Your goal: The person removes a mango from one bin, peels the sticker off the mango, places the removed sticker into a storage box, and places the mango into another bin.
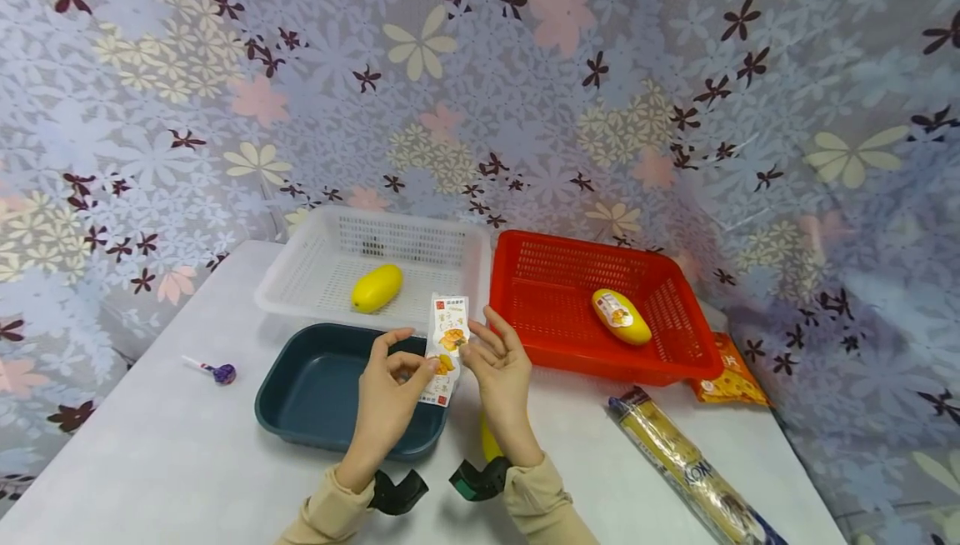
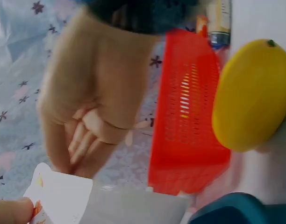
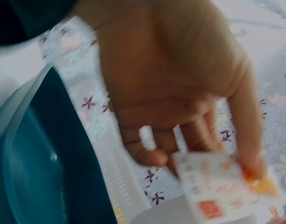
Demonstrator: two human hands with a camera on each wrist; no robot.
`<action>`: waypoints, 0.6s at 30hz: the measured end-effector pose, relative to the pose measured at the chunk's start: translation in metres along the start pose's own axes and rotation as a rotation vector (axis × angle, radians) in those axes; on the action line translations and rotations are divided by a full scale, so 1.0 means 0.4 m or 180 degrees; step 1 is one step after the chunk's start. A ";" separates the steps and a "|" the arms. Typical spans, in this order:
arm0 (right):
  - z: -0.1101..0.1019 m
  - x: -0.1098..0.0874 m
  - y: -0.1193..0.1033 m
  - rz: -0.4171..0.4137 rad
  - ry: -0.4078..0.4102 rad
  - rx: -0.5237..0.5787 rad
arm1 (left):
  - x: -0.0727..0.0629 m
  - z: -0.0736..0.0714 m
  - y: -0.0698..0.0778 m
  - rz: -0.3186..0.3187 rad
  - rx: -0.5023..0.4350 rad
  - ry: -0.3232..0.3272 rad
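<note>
A narrow white sticker sheet (image 1: 452, 312) with orange fruit pictures and red squares is held upright between both hands. My left hand (image 1: 390, 395) pinches its lower left edge, thumb on an orange fruit print, as the right wrist view shows. From the other side my right hand (image 1: 506, 387) grips the right edge between thumb and fingers; the left wrist view shows this hand at the sheet's white back (image 2: 70, 198). Under the right wrist lies a yellow mango (image 2: 253, 95), mostly hidden in the head view. Another mango (image 1: 620, 317) with a similar sticker sits in the red basket (image 1: 517, 312).
A white basket (image 1: 300, 266) at the back holds a plain mango (image 1: 377, 287). The dark teal tray (image 1: 322, 399) stands below the left hand. A lollipop (image 1: 223, 374) lies at left; a long clear food packet (image 1: 693, 466) and an orange snack bag (image 1: 731, 374) lie at right.
</note>
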State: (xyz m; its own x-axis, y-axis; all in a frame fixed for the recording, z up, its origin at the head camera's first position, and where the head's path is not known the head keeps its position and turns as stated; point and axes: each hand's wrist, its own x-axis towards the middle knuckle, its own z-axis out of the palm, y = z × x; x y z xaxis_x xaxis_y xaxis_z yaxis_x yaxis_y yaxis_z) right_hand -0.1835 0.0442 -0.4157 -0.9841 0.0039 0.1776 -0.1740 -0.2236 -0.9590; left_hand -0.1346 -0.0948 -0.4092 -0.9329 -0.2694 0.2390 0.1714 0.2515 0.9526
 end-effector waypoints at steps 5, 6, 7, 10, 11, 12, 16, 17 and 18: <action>-0.003 -0.002 -0.011 0.0165 0.0055 0.0183 | -0.010 0.018 -0.007 -0.0084 -0.0009 -0.0045; -0.003 -0.003 -0.012 0.0171 0.0065 0.0196 | -0.012 0.022 -0.008 -0.0101 -0.0020 -0.0058; -0.003 -0.004 -0.013 0.0168 0.0067 0.0215 | -0.013 0.024 -0.009 -0.0125 -0.0032 -0.0057; -0.002 -0.005 -0.014 0.0159 0.0072 0.0259 | -0.015 0.033 -0.013 -0.0140 -0.0037 -0.0007; -0.002 -0.006 -0.014 0.0158 0.0074 0.0281 | -0.016 0.035 -0.014 -0.0142 -0.0029 0.0026; -0.002 -0.006 -0.015 0.0152 0.0075 0.0284 | -0.015 0.037 -0.015 -0.0148 -0.0022 0.0056; -0.004 -0.005 -0.013 0.0106 0.0097 0.0243 | -0.014 0.043 -0.017 -0.0157 -0.0008 0.0157; -0.004 -0.005 -0.012 0.0094 0.0106 0.0232 | -0.012 0.044 -0.016 -0.0159 0.0001 0.0179; -0.005 -0.005 -0.012 0.0088 0.0113 0.0224 | -0.012 0.045 -0.016 -0.0151 0.0009 0.0193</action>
State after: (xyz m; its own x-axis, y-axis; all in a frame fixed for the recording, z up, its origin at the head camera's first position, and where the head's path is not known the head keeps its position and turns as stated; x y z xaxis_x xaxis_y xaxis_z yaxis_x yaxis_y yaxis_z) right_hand -0.1809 0.0473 -0.4118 -0.9894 0.0312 0.1422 -0.1450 -0.2921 -0.9453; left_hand -0.1371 -0.0785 -0.4198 -0.9191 -0.3369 0.2045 0.1264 0.2396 0.9626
